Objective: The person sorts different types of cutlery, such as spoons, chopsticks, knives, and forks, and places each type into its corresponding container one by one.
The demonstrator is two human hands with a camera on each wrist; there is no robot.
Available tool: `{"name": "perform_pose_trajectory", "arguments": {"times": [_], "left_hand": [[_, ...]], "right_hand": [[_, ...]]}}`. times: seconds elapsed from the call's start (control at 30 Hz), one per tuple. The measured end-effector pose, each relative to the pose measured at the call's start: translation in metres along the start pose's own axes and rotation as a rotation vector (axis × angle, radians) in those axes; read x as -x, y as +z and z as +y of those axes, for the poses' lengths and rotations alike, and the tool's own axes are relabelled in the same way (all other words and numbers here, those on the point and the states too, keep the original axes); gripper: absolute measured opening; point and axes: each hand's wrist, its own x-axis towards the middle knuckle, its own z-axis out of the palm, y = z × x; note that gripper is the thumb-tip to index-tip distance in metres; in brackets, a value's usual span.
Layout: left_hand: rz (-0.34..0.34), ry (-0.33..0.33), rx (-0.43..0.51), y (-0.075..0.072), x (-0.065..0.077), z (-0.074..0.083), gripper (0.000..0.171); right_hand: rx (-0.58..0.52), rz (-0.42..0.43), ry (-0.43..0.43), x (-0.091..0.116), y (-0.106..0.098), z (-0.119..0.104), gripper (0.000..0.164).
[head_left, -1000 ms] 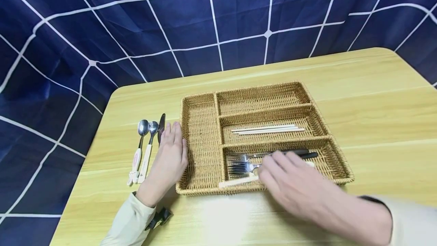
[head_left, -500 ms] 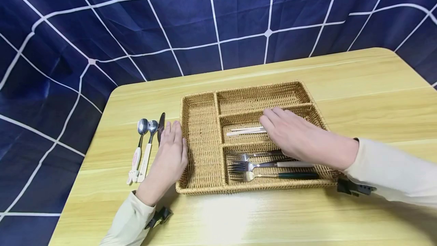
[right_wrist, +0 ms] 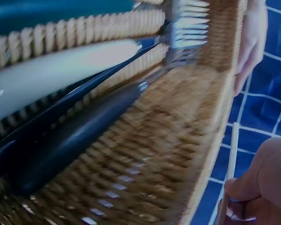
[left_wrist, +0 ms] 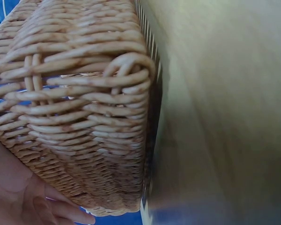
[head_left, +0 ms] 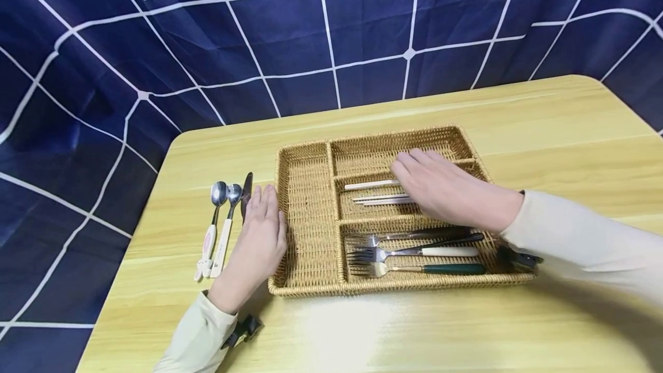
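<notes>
My right hand [head_left: 440, 191] pinches a pale chopstick [head_left: 369, 185] over the middle compartment of the wicker tray [head_left: 305, 289]; the right wrist view shows thumb and fingers around the chopstick [right_wrist: 232, 154]. Beneath it, several white chopsticks [head_left: 383, 199] lie in that compartment, partly covered by the hand. My left hand [head_left: 257, 235] lies along the tray's left outer wall with its fingers straight. In the left wrist view, the left hand [left_wrist: 23, 192] is beside the woven wall.
The front compartment holds several forks, among them a green-handled fork [head_left: 450, 269] and a white-handled fork [head_left: 445, 251]. Left of the tray lie two spoons, one bunny-handled spoon [head_left: 209, 240] and a white-handled spoon [head_left: 223, 243], plus a dark knife [head_left: 247, 189] beside the left fingertips.
My right hand has carried the pale chopstick from the front compartment back to the middle one, uncovering the forks, then a little farther back. The left hand has stayed at the tray's side.
</notes>
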Motion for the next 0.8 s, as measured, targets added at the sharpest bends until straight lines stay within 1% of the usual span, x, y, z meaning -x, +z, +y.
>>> {"name": "perform_pose_trajectory", "arguments": {"times": [0.2, 0.37, 0.5, 0.6, 0.8], "left_hand": [[0.020, 0.006, 0.001, 0.001, 0.000, -0.001, 0.053], [0.025, 0.013, -0.007, 0.001, 0.000, -0.001, 0.054], [0.032, 0.021, -0.012, 0.001, 0.000, -0.001, 0.054], [0.030, 0.021, -0.007, 0.002, 0.000, -0.001, 0.054], [0.026, 0.016, -0.004, 0.002, 0.000, -0.001, 0.053]], "right_hand": [[-0.037, -0.091, 0.036, -0.005, 0.015, 0.008, 0.027], [0.008, -0.094, 0.028, -0.008, 0.021, 0.010, 0.023], [0.037, -0.132, 0.033, -0.010, 0.026, 0.010, 0.018], [0.038, -0.147, 0.037, -0.010, 0.031, 0.011, 0.013], [0.025, -0.127, 0.030, -0.009, 0.036, 0.012, 0.008]]}}
